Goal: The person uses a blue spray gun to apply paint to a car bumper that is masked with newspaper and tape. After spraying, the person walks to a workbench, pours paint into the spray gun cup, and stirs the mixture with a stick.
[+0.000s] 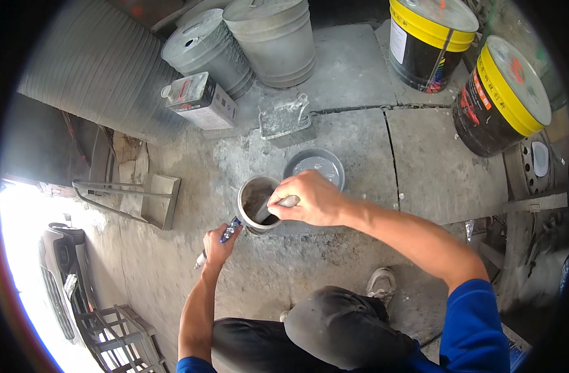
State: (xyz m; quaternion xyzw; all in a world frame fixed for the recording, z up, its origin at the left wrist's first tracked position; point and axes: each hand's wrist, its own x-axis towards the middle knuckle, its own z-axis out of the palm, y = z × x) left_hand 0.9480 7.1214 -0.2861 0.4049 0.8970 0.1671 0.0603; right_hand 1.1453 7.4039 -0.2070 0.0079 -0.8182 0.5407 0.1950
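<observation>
My right hand (pixel 314 198) is closed round the pale handle of a flat, paddle-like stirring tool (pixel 264 213). The tool's lower end reaches into a round whitish pot (pixel 242 198), whose inside is dark and brownish. Beside the pot, on its left, my left hand (pixel 218 245) grips a slim blue-and-silver tool (pixel 229 231). A thin pale tip of that tool sticks out below the hand, and its exact kind is unclear. Just behind the pot sits a shallow grey basin (pixel 289 166) with grey liquid in it, partly covered by my right hand.
A crusted rectangular tin (pixel 286 127) stands beyond the basin. Further back are a metal can (pixel 205 105), two grey drums (pixel 269 43) and a large ribbed cylinder (pixel 104 68). Black-and-yellow drums (pixel 505 93) stand right. A long-handled dustpan (pixel 163 202) lies left.
</observation>
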